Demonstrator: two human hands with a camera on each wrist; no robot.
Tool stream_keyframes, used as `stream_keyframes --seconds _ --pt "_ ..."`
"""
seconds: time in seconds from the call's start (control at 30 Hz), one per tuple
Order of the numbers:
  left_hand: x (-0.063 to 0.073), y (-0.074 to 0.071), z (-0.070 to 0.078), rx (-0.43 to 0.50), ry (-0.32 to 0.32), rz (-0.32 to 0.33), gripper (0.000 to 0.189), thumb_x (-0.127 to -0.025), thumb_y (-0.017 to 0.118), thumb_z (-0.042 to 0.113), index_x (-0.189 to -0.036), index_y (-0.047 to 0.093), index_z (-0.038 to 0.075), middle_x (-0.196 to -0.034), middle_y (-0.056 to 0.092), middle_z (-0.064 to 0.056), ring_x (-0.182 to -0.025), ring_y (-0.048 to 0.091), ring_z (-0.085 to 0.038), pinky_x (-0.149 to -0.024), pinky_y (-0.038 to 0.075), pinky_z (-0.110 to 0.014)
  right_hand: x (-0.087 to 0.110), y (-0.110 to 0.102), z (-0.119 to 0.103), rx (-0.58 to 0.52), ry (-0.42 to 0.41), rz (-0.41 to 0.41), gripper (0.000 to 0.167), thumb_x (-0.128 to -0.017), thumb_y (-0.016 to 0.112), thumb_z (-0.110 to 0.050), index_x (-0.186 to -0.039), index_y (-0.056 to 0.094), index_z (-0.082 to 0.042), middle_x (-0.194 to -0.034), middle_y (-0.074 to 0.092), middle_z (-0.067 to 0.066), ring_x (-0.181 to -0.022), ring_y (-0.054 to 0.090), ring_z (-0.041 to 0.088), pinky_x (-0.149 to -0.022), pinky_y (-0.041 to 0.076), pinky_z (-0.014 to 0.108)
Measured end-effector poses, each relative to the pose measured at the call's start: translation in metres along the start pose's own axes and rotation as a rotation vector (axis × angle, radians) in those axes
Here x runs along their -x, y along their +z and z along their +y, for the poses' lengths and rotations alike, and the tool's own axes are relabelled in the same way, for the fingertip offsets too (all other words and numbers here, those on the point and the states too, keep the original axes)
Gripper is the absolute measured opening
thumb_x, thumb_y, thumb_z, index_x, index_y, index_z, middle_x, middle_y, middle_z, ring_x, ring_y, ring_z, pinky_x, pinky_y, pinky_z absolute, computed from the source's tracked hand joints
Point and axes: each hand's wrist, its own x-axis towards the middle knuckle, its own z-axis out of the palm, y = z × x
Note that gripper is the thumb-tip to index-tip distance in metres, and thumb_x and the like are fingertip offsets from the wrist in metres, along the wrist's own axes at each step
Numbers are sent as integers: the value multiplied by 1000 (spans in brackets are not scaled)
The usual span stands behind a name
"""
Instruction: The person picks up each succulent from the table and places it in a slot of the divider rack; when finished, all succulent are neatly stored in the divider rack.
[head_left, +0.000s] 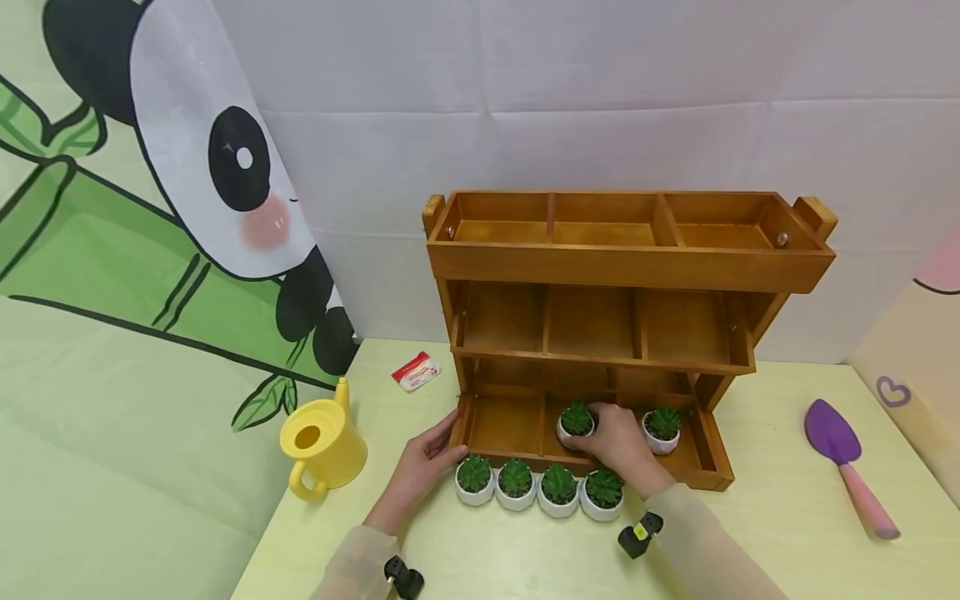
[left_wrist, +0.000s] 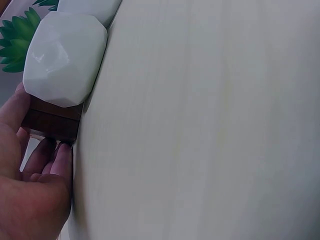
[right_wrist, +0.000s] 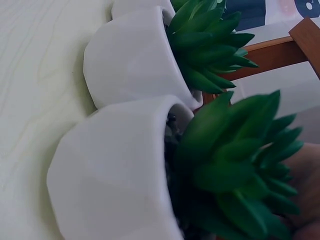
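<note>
A brown wooden three-tier shelf (head_left: 630,267) stands on the table. My right hand (head_left: 618,442) pinches a small potted succulent (head_left: 576,420) in the middle compartment of the bottom tier. Another potted succulent (head_left: 662,429) sits in that tier's right compartment. With thumb and fingers on either side, my left hand (head_left: 423,471) holds the bottom tier's front left corner (left_wrist: 52,120). Along the front edge stands a row of several succulents in white faceted pots (head_left: 516,483). In the right wrist view, a near pot (right_wrist: 115,170) and its leaves hide most of my right hand (right_wrist: 306,185).
A yellow watering can (head_left: 326,442) stands at the left table edge. Behind it lies a small red and white packet (head_left: 416,371). On the right lies a trowel (head_left: 843,458) with purple blade and pink handle. A pale cloth (head_left: 600,100) hangs behind the shelf.
</note>
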Motion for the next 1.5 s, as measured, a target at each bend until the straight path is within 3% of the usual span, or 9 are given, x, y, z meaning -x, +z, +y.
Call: stream_keyframes --seconds 0.33,0.67,0.8,1.0,1.23,1.5 --pt "0 0 0 -15 -9 2 66 -97 75 9 -156 52 26 -159 47 -2 -141 50 -27 -110 46 -32 2 0 0 -3 -12 -2 54 -82 92 -32 -115 71 5 -104 74 15 -96 69 32 -90 60 53" --pt "0 0 -1 -7 -12 0 66 -97 75 10 -156 52 28 -159 47 -2 -141 51 -26 -110 47 -32 8 -3 1 -44 -8 4 67 -84 89 -33 -130 65 9 -121 71 24 -110 67 41 -97 56 58" --pt "0 0 -1 -7 -15 1 66 -97 75 9 -156 52 27 -159 47 -2 -141 50 -26 -110 46 -32 13 -4 2 -66 -11 11 71 -85 88 -36 -135 64 8 -123 70 23 -107 66 37 -96 57 57" --pt "0 0 1 -21 -21 9 66 -97 76 10 -156 52 27 -159 47 -2 -141 51 -27 -110 46 -33 22 -8 4 -124 -22 30 69 -86 88 -37 -135 65 6 -115 73 17 -95 66 27 -84 60 48" --pt "0 0 2 10 -12 -11 66 -97 75 9 -156 52 25 -159 47 -4 -140 51 -27 -108 48 -30 32 -11 9 -251 -23 54 69 -89 86 -32 -140 60 7 -132 66 26 -114 70 37 -93 61 47" --pt "1 0 1 8 -7 -7 66 -97 75 7 -157 51 24 -159 47 -5 -141 51 -27 -109 47 -30 44 -13 12 -379 -15 60 63 -94 82 -23 -143 57 8 -135 64 26 -122 66 38 -98 57 41"
